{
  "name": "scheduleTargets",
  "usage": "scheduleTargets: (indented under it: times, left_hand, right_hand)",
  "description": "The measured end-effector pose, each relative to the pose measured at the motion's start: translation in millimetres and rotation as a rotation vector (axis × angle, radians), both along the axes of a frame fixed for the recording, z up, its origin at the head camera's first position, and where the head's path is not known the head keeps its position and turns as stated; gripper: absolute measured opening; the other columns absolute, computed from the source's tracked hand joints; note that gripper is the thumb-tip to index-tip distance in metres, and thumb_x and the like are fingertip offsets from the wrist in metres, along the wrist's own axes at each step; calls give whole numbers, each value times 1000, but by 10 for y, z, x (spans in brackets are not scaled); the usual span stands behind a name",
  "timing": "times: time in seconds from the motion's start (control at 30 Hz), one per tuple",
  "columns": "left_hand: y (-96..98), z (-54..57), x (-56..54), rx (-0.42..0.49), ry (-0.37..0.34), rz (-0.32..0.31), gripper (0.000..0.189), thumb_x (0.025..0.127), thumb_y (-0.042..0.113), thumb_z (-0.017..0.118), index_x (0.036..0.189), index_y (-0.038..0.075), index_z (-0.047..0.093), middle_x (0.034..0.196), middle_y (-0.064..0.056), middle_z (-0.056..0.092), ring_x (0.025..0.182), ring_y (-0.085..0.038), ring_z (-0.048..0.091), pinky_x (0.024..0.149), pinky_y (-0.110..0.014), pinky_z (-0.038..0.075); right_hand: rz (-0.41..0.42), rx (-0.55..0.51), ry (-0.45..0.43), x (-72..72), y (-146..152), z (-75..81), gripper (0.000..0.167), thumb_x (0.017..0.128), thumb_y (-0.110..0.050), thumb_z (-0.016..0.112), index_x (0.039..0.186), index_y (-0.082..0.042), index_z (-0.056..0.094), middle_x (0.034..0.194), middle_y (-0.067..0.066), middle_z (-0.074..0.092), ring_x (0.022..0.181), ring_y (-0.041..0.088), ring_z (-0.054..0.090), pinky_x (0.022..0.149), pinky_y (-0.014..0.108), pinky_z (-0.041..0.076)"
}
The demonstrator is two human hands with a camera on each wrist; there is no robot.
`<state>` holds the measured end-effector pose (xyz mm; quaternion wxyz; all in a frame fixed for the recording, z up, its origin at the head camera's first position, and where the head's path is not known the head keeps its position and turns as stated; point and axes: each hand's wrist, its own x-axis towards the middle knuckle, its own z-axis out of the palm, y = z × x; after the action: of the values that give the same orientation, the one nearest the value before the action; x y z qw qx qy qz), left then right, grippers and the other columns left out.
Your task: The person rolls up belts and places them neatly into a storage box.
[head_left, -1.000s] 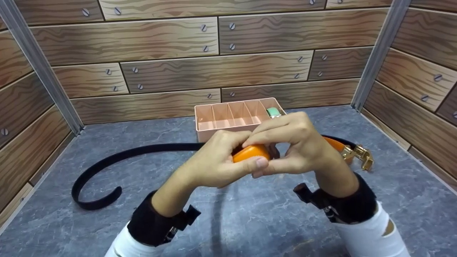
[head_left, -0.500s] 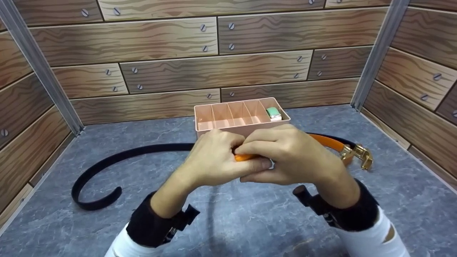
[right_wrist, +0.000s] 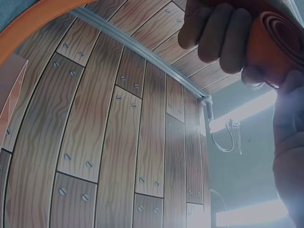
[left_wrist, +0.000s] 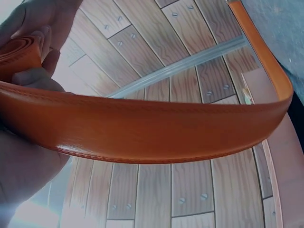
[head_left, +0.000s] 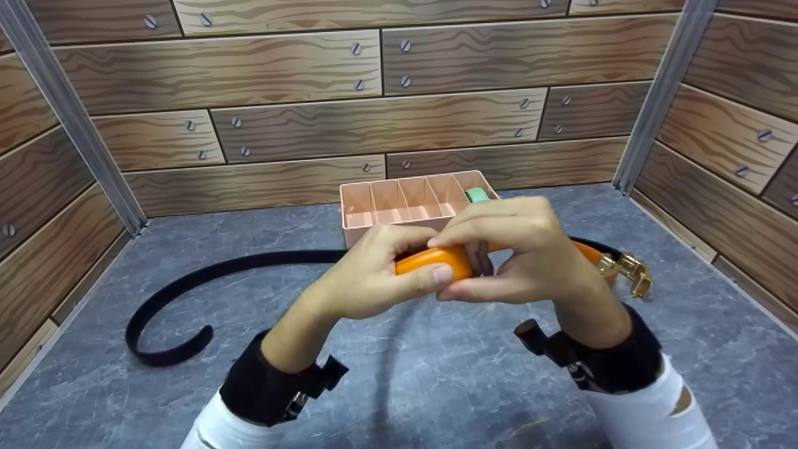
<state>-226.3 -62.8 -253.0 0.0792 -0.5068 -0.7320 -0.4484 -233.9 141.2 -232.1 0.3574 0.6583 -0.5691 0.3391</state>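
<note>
An orange belt is partly coiled into a roll held in mid-air between both hands. My left hand grips the roll, its thumb across the near side. The right hand pinches the roll's other side between fingers and thumb. In the left wrist view, the coil shows several layers, and the strap runs from it in a wide bend. The right wrist view shows the coil edge-on between fingers and thumb. The belt's uncoiled end lies behind my right hand, with a gold buckle.
Behind the hands stands a pink divided box, with a green rolled item in its right compartment. A black belt lies along the grey table, curling at left. A gold buckle sits at the right. Wood-patterned walls enclose the table.
The right hand closed down over the roll half a second ago, then rose and arched again. More of the orange roll shows now. My left hand stays nearly in place.
</note>
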Motion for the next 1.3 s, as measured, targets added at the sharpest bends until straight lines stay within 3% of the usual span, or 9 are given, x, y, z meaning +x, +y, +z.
scheduleTargets:
  times: [0.13, 0.23, 0.4, 0.57, 0.73, 0.83, 0.93, 1.17, 1.3]
  left_hand:
    - [11, 3, 14, 55, -68, -76, 70, 89, 74, 49, 91, 6, 66, 71, 0, 58, 57, -10, 50, 48, -25, 42]
    - [29, 6, 34, 78, -69, -70, 69, 90, 72, 52, 89, 4, 66, 68, -1, 58, 54, -10, 49, 45, -25, 40]
    - [50, 27, 76, 20, 38, 154, 46, 89, 54, 61, 74, 12, 64, 61, 8, 51, 50, -5, 42, 43, -23, 31]
    - [81, 44, 113, -144, 84, 409, 39, 84, 53, 67, 61, 23, 55, 54, 16, 42, 49, 0, 37, 44, -24, 31]
    - [93, 47, 138, -209, 50, 512, 51, 79, 59, 69, 54, 24, 41, 48, 16, 33, 45, -2, 34, 43, -24, 29]
    - [81, 42, 129, -179, -1, 470, 49, 80, 58, 69, 55, 24, 44, 50, 15, 36, 48, -2, 37, 44, -24, 30]
    - [57, 29, 94, -119, -30, 361, 43, 85, 54, 66, 60, 21, 52, 53, 13, 42, 50, -2, 41, 45, -24, 33]
    - [37, 5, 15, 64, -185, -56, 60, 92, 62, 58, 89, 2, 68, 70, 3, 59, 61, -10, 53, 54, -25, 44]
    - [42, 4, 14, 89, -223, -126, 68, 89, 68, 57, 91, 1, 66, 70, 4, 59, 59, -11, 53, 53, -24, 43]
  right_hand:
    - [49, -8, -47, -28, -11, -2, 36, 81, -30, 84, 93, 2, 74, 82, 12, 72, 55, 7, 51, 50, 14, 42]
    - [74, 9, -80, -20, -16, 1, 35, 82, -28, 84, 94, 3, 73, 83, 12, 71, 57, 7, 51, 52, 15, 44]
    - [10, 80, -67, 49, 1, 23, 32, 82, -26, 83, 98, 0, 72, 87, 9, 72, 62, 8, 54, 55, 16, 45]
    - [-215, 197, 63, 136, -1, 8, 40, 80, -30, 85, 106, -4, 72, 96, 6, 72, 79, 13, 66, 72, 23, 55]
    - [-314, 251, 143, 162, -29, -18, 32, 81, -25, 83, 104, -5, 70, 91, 2, 71, 79, 12, 66, 73, 27, 56]
    - [-304, 208, 197, 152, -46, -14, 27, 83, -23, 80, 101, -5, 70, 86, 2, 70, 73, 11, 65, 68, 27, 55]
    - [-253, 164, 192, 130, -62, -2, 26, 85, -24, 78, 100, -4, 71, 84, 3, 71, 69, 10, 64, 65, 25, 55]
    - [-101, 98, 55, 61, -53, 0, 28, 84, -26, 81, 98, -3, 73, 86, 6, 73, 67, 10, 63, 59, 21, 51]
    - [-59, 76, -13, 42, -35, -2, 30, 84, -29, 82, 98, -4, 74, 85, 6, 73, 60, 5, 55, 51, 16, 43]
